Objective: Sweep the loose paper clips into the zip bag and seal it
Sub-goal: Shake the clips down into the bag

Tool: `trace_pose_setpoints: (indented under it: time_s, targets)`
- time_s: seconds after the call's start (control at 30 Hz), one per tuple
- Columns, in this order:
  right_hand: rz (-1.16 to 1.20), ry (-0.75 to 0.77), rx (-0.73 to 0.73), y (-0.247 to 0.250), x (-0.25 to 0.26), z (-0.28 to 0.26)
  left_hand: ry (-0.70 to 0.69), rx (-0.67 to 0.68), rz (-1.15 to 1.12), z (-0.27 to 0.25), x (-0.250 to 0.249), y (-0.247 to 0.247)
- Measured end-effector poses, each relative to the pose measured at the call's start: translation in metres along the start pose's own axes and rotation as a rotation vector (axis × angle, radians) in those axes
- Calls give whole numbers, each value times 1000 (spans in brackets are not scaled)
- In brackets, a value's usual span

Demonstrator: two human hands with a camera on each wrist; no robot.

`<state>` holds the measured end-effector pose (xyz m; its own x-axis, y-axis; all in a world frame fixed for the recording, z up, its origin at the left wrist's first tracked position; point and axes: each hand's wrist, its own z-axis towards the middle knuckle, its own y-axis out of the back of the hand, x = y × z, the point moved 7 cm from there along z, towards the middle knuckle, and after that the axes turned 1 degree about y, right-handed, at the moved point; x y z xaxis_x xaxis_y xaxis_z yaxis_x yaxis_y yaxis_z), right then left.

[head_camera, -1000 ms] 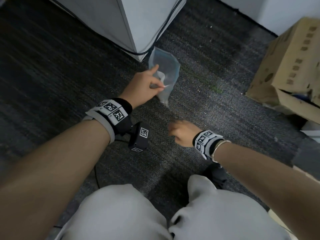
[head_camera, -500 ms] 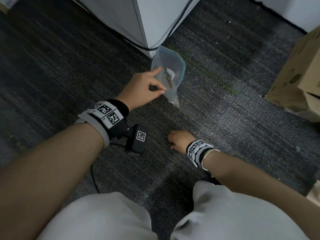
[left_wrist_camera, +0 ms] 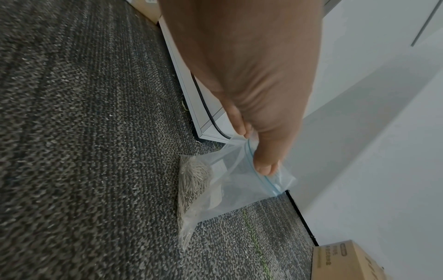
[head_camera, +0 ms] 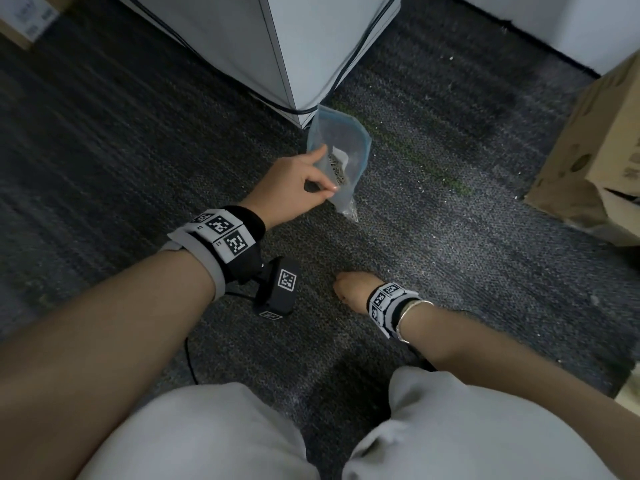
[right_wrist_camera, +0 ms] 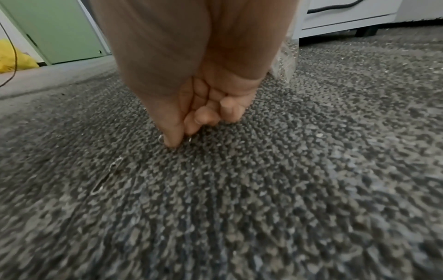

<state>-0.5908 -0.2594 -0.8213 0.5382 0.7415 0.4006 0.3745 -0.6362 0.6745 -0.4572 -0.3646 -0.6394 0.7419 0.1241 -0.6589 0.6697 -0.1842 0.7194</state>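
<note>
- Carpet [head_camera: 450, 265], dark grey and coarse, fills all three of our views, with a thin green streak running across it beyond the bag.
- White cabinet [head_camera: 277, 46] stands at the top of our head view, its near corner just behind the bag, a black cable [left_wrist_camera: 206, 106] running along its base.
- Cardboard box [head_camera: 595, 161] sits on the carpet at the right edge; our left wrist view shows dark print on it, too blurred for us to read.
- Zip bag [head_camera: 341, 157], clear with a blue zip strip, stands tilted: its long axis runs from the mouth, raised toward the cabinet, down to a bottom corner resting on the carpet on our side.
- Paper clips [left_wrist_camera: 194, 180] lie heaped inside the bag's lower part, beside what looks like a white slip of paper.
- Our left hand [head_camera: 294, 188] pinches the bag's rim at the zip strip between thumb and fingers [left_wrist_camera: 266, 163], keeping the mouth up and, as far as we can tell, unsealed.
- Our right hand [head_camera: 349, 289] is down on the carpet, well apart from the bag, its fingers curled, thumb and forefinger tip [right_wrist_camera: 172, 140] pressed together at the pile; a glint of wire shows there, so we think it is pinching a clip, though blur leaves that unsure.
- One loose clip [right_wrist_camera: 107, 174] lies flat on the carpet near that hand, pointing diagonally.
</note>
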Motion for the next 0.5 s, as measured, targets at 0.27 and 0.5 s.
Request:
trace_pose_setpoints:
  time_s: [0.27, 0.5]
  targets:
    - [459, -385, -632, 110, -92, -71, -2, 2, -5, 9, -12, 1]
    - [567, -268, -1237, 238, -87, -139, -34, 34, 38, 19, -37, 11]
